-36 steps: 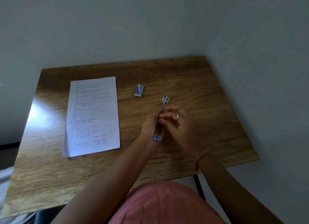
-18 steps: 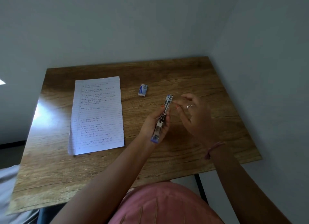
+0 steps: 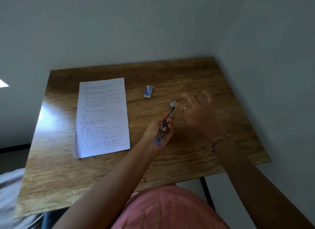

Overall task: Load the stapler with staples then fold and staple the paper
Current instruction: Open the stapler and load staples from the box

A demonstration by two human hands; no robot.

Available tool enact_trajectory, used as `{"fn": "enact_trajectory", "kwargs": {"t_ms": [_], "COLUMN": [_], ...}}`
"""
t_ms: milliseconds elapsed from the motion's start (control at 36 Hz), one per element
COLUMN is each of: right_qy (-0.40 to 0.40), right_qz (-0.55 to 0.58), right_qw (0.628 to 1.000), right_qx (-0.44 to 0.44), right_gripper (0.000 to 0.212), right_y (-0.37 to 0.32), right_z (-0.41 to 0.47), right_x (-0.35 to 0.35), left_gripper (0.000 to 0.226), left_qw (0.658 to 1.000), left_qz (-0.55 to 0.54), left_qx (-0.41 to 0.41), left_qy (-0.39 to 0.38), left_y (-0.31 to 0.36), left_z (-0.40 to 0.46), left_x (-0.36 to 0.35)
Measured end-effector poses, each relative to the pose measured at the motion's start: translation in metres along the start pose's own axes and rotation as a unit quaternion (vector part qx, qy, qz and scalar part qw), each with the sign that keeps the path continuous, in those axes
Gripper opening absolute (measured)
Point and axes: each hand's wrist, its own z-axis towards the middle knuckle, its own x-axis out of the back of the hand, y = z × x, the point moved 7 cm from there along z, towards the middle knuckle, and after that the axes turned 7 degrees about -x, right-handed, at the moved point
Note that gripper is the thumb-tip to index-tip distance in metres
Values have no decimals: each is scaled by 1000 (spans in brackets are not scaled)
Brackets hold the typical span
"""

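From the head camera, our left hand [image 3: 157, 131] grips the opened stapler [image 3: 166, 124] above the wooden table [image 3: 187, 160], while our right hand [image 3: 198, 109], pinched against its middle a second ago, has drawn back with fingers spread and holding nothing. We judge the magazine now stands ready for loading. The staple box [image 3: 148, 91] lies just beyond and the paper [image 3: 102, 116] flat, unfolded, well left.

One stapler [image 3: 166, 124], held in the left grip [image 3: 157, 130]. One staple box [image 3: 148, 91], beyond that grip. One paper [image 3: 102, 117], to its left. One bench [image 3: 213, 82]. Two hands: the right grip [image 3: 198, 111] has one ring [image 3: 184, 108] and one wrist band [image 3: 219, 140].
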Motion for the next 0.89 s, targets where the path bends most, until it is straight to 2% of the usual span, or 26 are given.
{"fn": "enact_trajectory", "kwargs": {"t_ms": [250, 417, 500, 556, 611, 667, 778, 889], "right_qy": [-7, -23, -17, -23, -36, -45, -115, -136], "right_qz": [32, 62, 136, 250, 370, 443, 500, 508], "right_qw": [999, 998, 990, 965, 916, 868, 806, 788], "right_qx": [25, 11, -18, -73, -153, -220, -295, -320], "right_gripper": [28, 31, 35, 37, 40, 41, 36, 31], "right_y": [-8, -11, -5, 4, 16, 24, 30, 34], "right_z": [-2, -3, -5, -8, -13, -19, -29, -29], "right_x": [-4, -9, -12, -20, -34, -51, -85, -103], "left_gripper": [18, 17, 25, 30, 33, 36, 44, 18], "left_qw": [1000, 1000, 1000, 1000, 1000, 1000, 995, 976], "left_qz": [2, -12, -23, -21, -13, 7, 73, 191], "left_qx": [4, 8, 9, 8, 6, -1, -24, -69], "left_qy": [-11, -3, -2, 1, 11, 29, 60, 75], "left_y": [4, 6, 8, 10, 14, 18, 30, 46], "left_z": [4, 5, 5, 4, 4, 5, 10, 17], "left_x": [4, 9, 12, 15, 20, 27, 39, 40]}}
